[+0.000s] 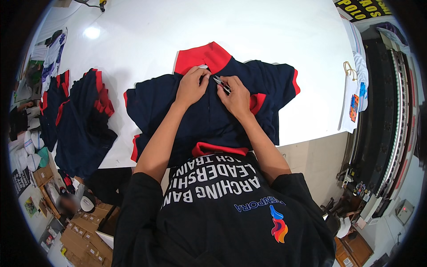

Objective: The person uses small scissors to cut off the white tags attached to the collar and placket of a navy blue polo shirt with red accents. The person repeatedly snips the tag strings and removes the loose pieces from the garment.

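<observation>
A navy polo shirt (267,76) with a red ribbed collar (191,57) and red sleeve cuffs lies spread on the white table (283,30), collar pointing away from me. My left hand (192,86) pinches the cloth at the neck opening, just under the collar. A small white piece, perhaps a label, shows by its fingertips. Held in my right hand (235,95) are small thread snips (218,80), blades pointing up and left towards the front placket. A second red collar (220,149) shows at the table's near edge, against my body.
Several navy garments with red trim (83,113) are heaped at the table's left edge. White printed sheets (349,103) hang at the right edge, beside a long dark machine (377,110). Cardboard boxes (86,237) and a person (71,200) are at lower left.
</observation>
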Demonstrator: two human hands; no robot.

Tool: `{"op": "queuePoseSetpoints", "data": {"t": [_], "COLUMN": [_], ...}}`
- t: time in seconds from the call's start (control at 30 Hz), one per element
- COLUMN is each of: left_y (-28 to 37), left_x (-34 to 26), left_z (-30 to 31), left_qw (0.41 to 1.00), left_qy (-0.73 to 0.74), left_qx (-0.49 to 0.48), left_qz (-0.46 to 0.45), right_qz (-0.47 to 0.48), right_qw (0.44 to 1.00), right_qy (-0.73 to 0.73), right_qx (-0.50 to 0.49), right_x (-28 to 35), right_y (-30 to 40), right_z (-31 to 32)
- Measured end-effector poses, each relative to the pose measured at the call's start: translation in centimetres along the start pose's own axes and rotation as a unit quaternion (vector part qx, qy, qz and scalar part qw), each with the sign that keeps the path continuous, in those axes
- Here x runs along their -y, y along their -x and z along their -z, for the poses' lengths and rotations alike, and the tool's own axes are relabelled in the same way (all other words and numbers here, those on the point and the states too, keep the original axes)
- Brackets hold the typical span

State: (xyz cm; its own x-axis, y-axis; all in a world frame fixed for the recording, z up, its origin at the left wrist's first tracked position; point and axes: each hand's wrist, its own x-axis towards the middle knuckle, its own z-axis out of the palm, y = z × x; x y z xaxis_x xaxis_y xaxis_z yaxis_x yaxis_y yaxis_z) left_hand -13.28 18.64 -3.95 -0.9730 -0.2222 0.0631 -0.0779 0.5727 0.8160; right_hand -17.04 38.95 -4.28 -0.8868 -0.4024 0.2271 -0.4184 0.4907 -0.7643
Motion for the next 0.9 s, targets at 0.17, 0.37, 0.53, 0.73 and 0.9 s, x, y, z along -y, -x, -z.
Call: {"op": "queuePoseSetpoints", "data": {"t": [0.17,0.37,0.53,0.73,0.9], "left_y": [-0.01,0.01,-0.06,0.00,0.04], "left_x": [-0.16,0.45,0.68,0.79,0.40], "left_z": [0.00,-0.33,-0.52,-0.51,-0.29], "left_qw": [1.000,0.999,0.998,0.998,0.998], "left_qy": [-0.003,0.008,0.004,0.009,0.008], "left_qx": [-0.010,-0.028,-0.036,-0.036,-0.031], "left_qz": [-0.012,-0.037,-0.051,-0.047,-0.047], "right_qz": [0.001,0.008,0.002,0.001,-0.003], "right_qw": [1.000,1.000,1.000,1.000,1.000], "right_qy": [0.003,0.016,0.023,0.006,0.006], "right_qx": [-0.008,0.000,-0.012,-0.029,-0.028], "right_x": [-0.01,0.04,0.23,0.35,0.17], "right_y": [-0.04,-0.14,-0.07,0.13,0.15], "right_z": [-0.22,-0.31,-0.52,-0.62,-0.57]}}
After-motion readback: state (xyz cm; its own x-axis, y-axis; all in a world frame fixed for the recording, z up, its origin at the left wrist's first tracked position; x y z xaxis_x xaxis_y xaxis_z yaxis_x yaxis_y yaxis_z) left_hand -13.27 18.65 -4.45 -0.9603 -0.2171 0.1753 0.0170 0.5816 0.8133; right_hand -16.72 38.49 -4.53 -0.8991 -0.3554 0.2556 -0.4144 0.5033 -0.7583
